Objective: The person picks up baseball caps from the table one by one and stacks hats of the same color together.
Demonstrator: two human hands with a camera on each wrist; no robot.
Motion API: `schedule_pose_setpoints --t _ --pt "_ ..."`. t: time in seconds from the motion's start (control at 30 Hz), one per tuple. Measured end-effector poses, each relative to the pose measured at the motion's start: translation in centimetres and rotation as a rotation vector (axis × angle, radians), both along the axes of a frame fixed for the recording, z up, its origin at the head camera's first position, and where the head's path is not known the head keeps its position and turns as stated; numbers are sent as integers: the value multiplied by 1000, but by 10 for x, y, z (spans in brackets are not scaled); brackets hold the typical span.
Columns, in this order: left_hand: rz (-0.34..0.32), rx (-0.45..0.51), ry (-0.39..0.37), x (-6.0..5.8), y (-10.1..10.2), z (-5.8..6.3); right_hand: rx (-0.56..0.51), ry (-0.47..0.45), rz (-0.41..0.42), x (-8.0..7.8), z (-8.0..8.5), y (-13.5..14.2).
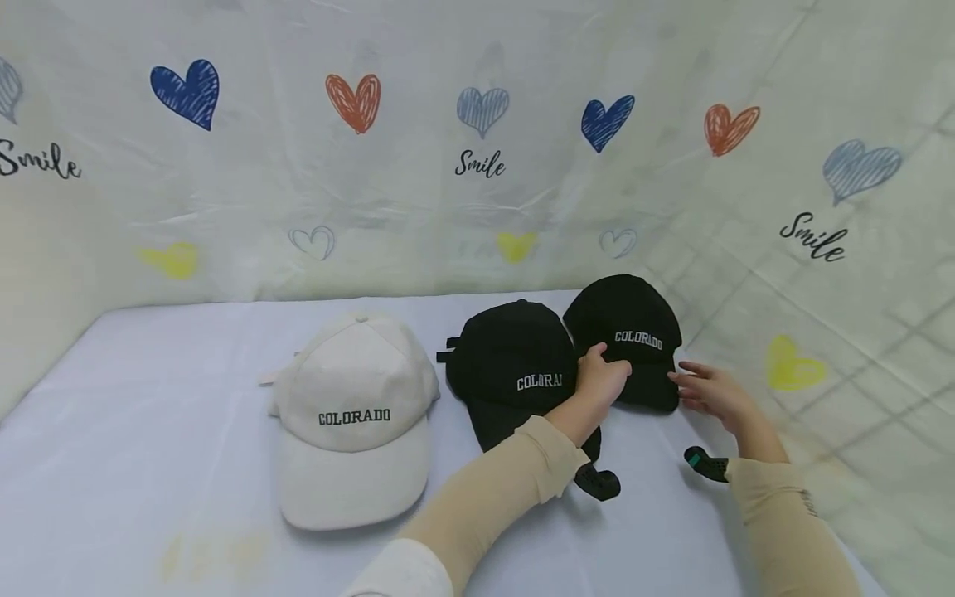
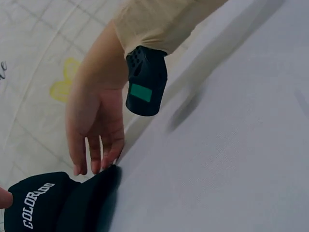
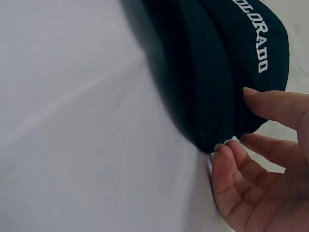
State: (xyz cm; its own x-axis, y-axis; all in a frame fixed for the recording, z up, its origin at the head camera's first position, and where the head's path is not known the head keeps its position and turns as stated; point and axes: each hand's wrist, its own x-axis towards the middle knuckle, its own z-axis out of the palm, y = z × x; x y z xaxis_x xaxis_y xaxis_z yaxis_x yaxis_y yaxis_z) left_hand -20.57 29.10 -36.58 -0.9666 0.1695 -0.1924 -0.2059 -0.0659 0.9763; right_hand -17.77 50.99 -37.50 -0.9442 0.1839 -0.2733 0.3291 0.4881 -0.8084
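Observation:
A black cap (image 1: 622, 319) with white COLORADO lettering lies at the right, its brim facing me. My left hand (image 1: 593, 385) is at this cap's left side, overlapping the crown and brim; its lower fingers are hidden. In the left wrist view, one left fingertip (image 2: 5, 198) shows beside the crown. My right hand (image 1: 716, 396) is at the cap's right side with relaxed fingers. In the right wrist view, its thumb (image 3: 270, 106) overlaps the crown's edge and the other fingertips are right at the brim's corner. My left forearm passes in front of a second black cap (image 1: 515, 348).
A cream cap (image 1: 354, 481) with dark COLORADO lettering sits to the left on the white tablecloth (image 1: 149, 448). Behind the table hangs a pale cloth (image 1: 418, 191) printed with hearts and "Smile"; it continues along the right side. Black wrist devices (image 1: 597, 482) stick out from both sleeves.

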Motion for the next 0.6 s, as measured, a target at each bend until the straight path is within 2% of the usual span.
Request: schedule_pose_setpoints --t 0.17,0.37,0.6 --pt "63 -16 -20 -3 8 -2 22 -39 -18 -4 2 -1" --pt "137 -25 -19 -13 14 -8 73 -99 -13 -8 6 -1" --pt "153 -26 -41 -15 17 -12 102 -109 -5 -11 4 -1"
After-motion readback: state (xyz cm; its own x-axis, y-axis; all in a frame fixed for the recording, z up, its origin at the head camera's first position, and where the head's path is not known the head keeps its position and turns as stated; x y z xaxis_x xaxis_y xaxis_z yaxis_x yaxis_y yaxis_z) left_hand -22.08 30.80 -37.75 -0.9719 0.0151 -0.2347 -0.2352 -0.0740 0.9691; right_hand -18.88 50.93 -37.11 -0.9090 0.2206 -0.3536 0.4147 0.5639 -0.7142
